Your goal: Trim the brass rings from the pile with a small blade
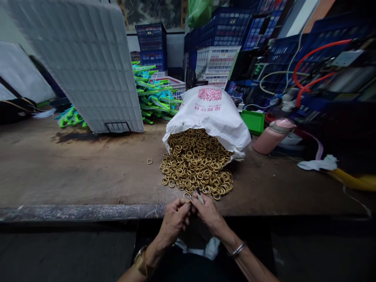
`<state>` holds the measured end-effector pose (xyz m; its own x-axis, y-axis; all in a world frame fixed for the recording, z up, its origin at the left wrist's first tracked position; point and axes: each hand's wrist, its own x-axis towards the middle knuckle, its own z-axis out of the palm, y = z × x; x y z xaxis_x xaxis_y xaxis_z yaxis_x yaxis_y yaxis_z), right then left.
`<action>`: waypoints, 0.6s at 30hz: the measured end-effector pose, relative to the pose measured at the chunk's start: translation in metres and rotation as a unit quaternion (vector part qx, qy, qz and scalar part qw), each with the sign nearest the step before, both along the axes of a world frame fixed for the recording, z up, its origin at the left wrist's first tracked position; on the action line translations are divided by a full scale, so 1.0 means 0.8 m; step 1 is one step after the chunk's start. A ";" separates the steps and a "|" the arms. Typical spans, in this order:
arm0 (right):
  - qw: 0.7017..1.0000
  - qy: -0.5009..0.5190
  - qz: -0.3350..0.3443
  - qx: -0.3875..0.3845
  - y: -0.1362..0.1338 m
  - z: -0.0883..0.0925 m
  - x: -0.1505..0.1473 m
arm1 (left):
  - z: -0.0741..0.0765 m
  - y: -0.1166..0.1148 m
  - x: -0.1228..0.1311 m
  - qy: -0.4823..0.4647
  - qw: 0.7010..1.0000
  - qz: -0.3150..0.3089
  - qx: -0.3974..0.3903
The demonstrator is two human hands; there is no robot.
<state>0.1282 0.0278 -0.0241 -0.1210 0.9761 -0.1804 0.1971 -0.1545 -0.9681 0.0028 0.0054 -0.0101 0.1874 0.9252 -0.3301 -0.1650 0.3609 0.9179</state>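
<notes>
Bottle (pixel 268 140): pink, on the brown table (pixel 96 172).
Tray (pixel 253 122): green, just left of the bottle.
Hose (pixel 299 98): orange-red, curving above the bottle.
Crates (pixel 219 55): blue and white, stacked beyond the bottle.
Panel (pixel 96 66): pale, ribbed, well left of the bottle.

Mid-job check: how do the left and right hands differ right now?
The left hand pinches a gold-coloured ring; the right hand holds a small dark-and-pale object.
The left wrist wears a gold-toned band; the right wrist, a silver-toned bangle.
Both hands are bare, their fingers close together near the table's front edge.
</notes>
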 end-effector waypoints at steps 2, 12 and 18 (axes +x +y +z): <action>0.999 -0.024 0.001 0.027 0.001 0.004 0.001 | 0.001 -0.002 -0.001 -0.001 1.000 -0.003 -0.008; 0.990 -0.086 0.045 0.107 -0.003 0.014 -0.001 | 0.006 -0.008 -0.006 -0.040 0.999 0.002 -0.026; 0.990 -0.076 0.046 0.109 -0.003 0.015 0.000 | 0.005 -0.015 -0.005 -0.091 0.995 0.012 -0.033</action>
